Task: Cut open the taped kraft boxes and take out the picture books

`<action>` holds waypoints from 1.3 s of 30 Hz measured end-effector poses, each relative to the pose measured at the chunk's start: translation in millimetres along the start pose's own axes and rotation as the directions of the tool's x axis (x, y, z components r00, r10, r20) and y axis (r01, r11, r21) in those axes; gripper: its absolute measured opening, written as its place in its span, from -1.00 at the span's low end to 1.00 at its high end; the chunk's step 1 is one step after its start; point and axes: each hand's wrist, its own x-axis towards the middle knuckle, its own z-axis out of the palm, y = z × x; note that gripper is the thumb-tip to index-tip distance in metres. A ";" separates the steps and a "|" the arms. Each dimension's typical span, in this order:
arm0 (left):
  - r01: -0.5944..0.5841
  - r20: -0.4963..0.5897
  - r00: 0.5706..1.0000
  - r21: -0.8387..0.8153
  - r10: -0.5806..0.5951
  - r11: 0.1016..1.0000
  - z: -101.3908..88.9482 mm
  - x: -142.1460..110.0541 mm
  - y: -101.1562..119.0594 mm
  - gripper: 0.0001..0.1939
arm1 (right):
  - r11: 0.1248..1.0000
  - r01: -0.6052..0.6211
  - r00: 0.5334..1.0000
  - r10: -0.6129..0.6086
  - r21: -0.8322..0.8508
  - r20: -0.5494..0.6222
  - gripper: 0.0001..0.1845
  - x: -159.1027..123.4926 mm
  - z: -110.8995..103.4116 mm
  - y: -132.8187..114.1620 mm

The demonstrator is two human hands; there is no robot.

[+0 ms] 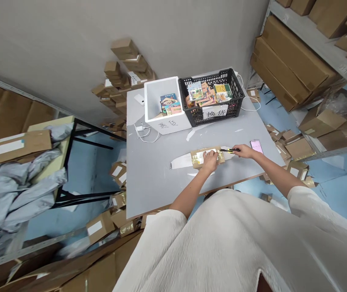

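Note:
A small brown cardboard box (196,161) with a white label and shiny tape lies flat on the grey table (149,178). My left hand (210,160) bears down on its top, fingers bent over the label and holding it in place. My right hand (243,151) is closed around a utility knife (230,150) with a black and yellow body. The knife's tip points left and meets the box's right end; whether the blade is in the tape is too small to tell. A white paper strip (181,162) lies under and beside the box.
Behind stand a white foam bin (173,126) and a black plastic crate (196,117), both holding picture books. A lit phone (256,146) lies right of my right hand. White cables (149,140) cross the table. Cardboard boxes (100,225) crowd the floor; grey parcels (36,190) sit left.

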 end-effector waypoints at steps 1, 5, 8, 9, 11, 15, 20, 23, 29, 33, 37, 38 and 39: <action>0.001 -0.008 1.000 0.004 -0.001 1.000 1.4 -0.9 0.1 -0.42 | 0.996 0.021 1.000 -0.020 -0.083 0.015 -0.64 2.7 -3.9 -0.8; 0.003 -0.043 0.999 0.015 -0.002 1.000 5.6 -5.4 1.8 -0.41 | 0.931 0.069 0.995 -0.040 -0.358 0.087 -0.62 16.9 -12.5 -8.4; -0.001 -0.058 0.998 0.017 0.002 1.000 6.2 -8.8 2.9 -0.40 | 0.879 0.078 0.994 -0.034 -0.470 0.101 -0.58 28.9 -11.6 -17.7; -0.001 -0.061 0.998 0.017 0.002 1.000 5.9 -9.7 3.1 -0.40 | 0.869 0.076 0.994 -0.027 -0.490 0.106 -0.58 32.5 -10.5 -20.4; 0.000 -0.068 0.998 0.013 0.001 1.000 4.7 -11.2 3.3 -0.42 | 0.866 0.068 0.992 -0.007 -0.495 0.124 -0.57 37.9 -8.3 -23.6; 0.002 -0.061 0.998 0.012 -0.002 1.000 1.6 -13.1 4.6 -0.43 | 0.933 0.041 0.986 0.020 -0.357 0.166 -0.63 41.2 -7.1 -17.2; 0.021 -0.040 0.999 0.003 -0.021 1.000 -0.5 -14.5 6.4 -0.43 | 0.996 0.010 0.978 0.008 -0.084 0.210 -0.75 39.2 -6.1 0.4; 0.017 -0.033 0.999 -0.002 -0.017 1.000 -1.2 -14.1 5.8 -0.42 | 0.999 -0.001 0.982 0.009 -0.043 0.191 -0.75 38.0 0.0 3.8; 0.022 -0.004 1.000 -0.015 -0.022 1.000 -3.8 -11.9 3.9 -0.40 | 0.995 0.042 0.998 -0.037 -0.092 0.053 -0.71 31.3 6.2 2.2; 0.023 0.003 1.000 -0.021 -0.023 1.000 -4.7 -12.5 4.1 -0.40 | 0.994 0.001 0.990 0.014 -0.107 0.138 -0.74 27.1 1.0 0.4; 0.022 0.003 1.000 -0.034 -0.022 0.999 -5.5 -12.5 3.2 -0.39 | 0.999 -0.038 0.984 0.037 0.003 0.172 -0.73 22.1 5.8 -3.7; 0.019 0.002 1.000 -0.036 -0.019 0.999 -5.8 -11.9 3.0 -0.40 | 0.998 -0.049 0.981 0.043 0.028 0.187 -0.73 20.0 8.0 -3.7; 0.017 0.002 1.000 -0.037 -0.017 0.999 -6.0 -11.1 2.8 -0.41 | 0.997 -0.061 0.978 0.050 0.047 0.203 -0.73 17.6 10.0 -3.0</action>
